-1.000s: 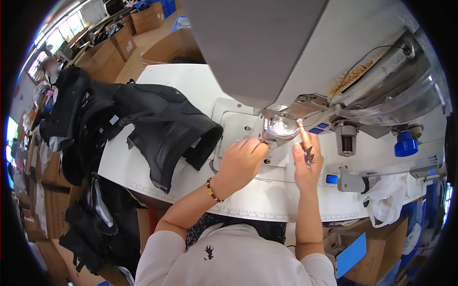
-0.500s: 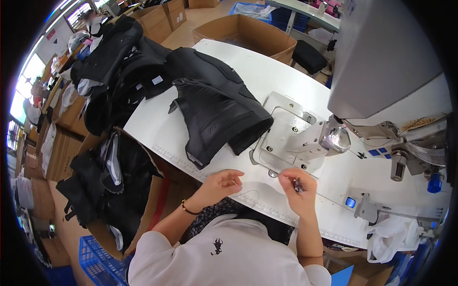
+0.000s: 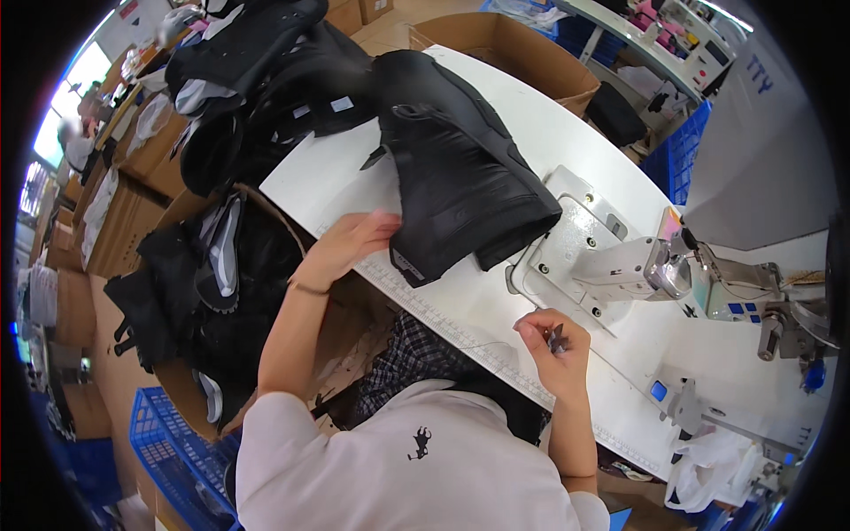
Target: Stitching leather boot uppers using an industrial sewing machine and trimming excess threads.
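A black sewn piece with smooth panels and a folded hem [image 3: 469, 195] lies on the white sewing table [image 3: 354, 168], its right end beside the machine's base. My left hand [image 3: 359, 239] is at its left edge, fingers stretched out; whether they touch the fabric is hard to tell. Near the table's front edge, my right hand [image 3: 556, 354] is closed around a small dark metal tool, apparently thread snips [image 3: 557, 339], mostly hidden in the palm. A thin thread runs across the tabletop to the left of this hand.
The sewing machine [image 3: 620, 265] takes up the table's right side. More black pieces [image 3: 266, 88] are heaped at the far left. A cardboard box of black items [image 3: 283, 221] stands left, above a blue crate [image 3: 168, 442]. Another carton [image 3: 505, 53] stands behind.
My left hand has moved left and away from me, to the black piece's edge. My right hand stays near the front edge, still closed on the tool. The view has shifted.
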Motion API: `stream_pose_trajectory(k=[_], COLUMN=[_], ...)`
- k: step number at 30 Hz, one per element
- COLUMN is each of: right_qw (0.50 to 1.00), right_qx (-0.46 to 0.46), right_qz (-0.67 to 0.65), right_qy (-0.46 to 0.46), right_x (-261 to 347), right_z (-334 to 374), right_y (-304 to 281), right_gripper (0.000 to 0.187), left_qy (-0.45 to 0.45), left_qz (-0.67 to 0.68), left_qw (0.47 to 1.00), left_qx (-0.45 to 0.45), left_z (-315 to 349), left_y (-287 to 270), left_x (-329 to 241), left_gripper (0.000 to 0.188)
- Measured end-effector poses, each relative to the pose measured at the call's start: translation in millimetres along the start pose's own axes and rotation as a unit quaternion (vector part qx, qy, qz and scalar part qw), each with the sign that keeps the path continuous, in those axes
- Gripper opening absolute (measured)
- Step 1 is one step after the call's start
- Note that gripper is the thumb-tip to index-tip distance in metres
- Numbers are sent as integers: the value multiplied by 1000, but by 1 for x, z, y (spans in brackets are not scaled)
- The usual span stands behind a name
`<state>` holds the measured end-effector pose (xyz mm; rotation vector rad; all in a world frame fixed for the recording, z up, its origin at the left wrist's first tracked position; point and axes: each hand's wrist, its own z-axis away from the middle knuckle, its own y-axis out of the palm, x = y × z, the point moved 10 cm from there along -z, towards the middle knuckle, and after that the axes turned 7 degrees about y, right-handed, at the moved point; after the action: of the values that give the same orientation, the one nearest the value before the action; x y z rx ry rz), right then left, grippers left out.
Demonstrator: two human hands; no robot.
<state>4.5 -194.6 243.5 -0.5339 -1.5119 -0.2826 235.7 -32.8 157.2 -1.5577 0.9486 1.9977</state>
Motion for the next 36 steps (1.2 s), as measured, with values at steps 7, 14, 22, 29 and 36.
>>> stream_pose_trajectory(k=[7, 14, 22, 29, 36], right_qw=[1000, 995, 960, 989, 949], right_qx=[-23, -97, -136, -80, -174], right_qz=[6, -18, -234, -19, -187], right_qy=[3, -11, 67, -121, -186], right_x=[2, 10, -17, 65, 104], right_z=[12, 22, 1, -30, -87], right_y=[-10, -49, -52, -38, -63], right_gripper=[2, 7, 15, 17, 31], left_qy=[8, 39, 140, 79, 374], left_qz=[181, 202, 63, -342, -456], left_qw=[962, 951, 973, 850, 806], left_qx=[204, 231, 171, 394, 45], left_z=[-33, -28, -20, 77, -6], left_y=[94, 206, 233, 189, 95], left_x=[-20, -57, -49, -102, -273], left_gripper=[41, 39, 34, 21, 75])
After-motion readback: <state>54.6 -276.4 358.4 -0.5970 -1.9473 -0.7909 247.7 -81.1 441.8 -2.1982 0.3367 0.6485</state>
